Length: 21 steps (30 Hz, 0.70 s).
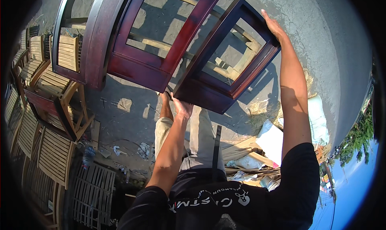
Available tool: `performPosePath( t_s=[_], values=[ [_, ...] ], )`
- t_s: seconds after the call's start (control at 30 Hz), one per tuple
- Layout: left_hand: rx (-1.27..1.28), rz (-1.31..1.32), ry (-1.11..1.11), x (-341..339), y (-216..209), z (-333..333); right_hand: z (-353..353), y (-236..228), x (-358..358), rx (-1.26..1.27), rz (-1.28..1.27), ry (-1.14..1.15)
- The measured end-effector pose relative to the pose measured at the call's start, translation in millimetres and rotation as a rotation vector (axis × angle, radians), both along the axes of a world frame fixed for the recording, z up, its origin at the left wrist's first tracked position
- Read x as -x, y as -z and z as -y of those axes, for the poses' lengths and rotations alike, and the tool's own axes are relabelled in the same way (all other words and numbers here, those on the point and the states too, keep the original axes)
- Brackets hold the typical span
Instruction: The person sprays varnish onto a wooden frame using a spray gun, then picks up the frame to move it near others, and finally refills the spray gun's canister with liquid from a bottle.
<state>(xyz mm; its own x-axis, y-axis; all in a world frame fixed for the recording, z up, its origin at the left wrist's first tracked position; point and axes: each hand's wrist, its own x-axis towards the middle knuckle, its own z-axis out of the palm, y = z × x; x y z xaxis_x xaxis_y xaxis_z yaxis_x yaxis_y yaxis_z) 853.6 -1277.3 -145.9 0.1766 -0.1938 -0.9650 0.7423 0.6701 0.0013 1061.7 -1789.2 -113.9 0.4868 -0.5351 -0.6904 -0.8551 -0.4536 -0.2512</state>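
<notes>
Black shirt (225,193) nearest my view. Dark frame (206,90) lies between left hand (183,109) and right hand (274,28): left fingers hold its near corner; right fingers lie along its far end, closure I can't tell. Long axis runs diagonally, left fingers to right.

A person is wearing a black T-shirt (277,206), its short sleeves (299,179) leaving both forearms (292,75) bare. White lettering (229,202) is running across the shirt, with a small rounded white emblem (243,197) sitting beside it and a patch of greyish print (227,221) showing apart from the letters. Pale beige trousers (198,131) are covering the legs, a narrow dark strap (217,147) lying over them near the waist.
</notes>
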Motion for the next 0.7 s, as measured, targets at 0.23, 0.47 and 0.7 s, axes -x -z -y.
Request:
performPosePath(
  t_s=[0.23,0.47,0.7],
  values=[
    [0.107,-0.021,0.158,11.2,-98.2,7.5,44.3,-127.7,87.6,0.2,0.024,0.081],
    [0.228,0.362,0.122,-4.1,-235.0,-8.4,0.9,-368.6,176.0,0.391,0.421,0.299],
    [0.486,0.872,0.078,-49.0,-436.7,-57.9,-90.5,-625.7,350.5,-0.102,1.629,0.187]
  ],
)
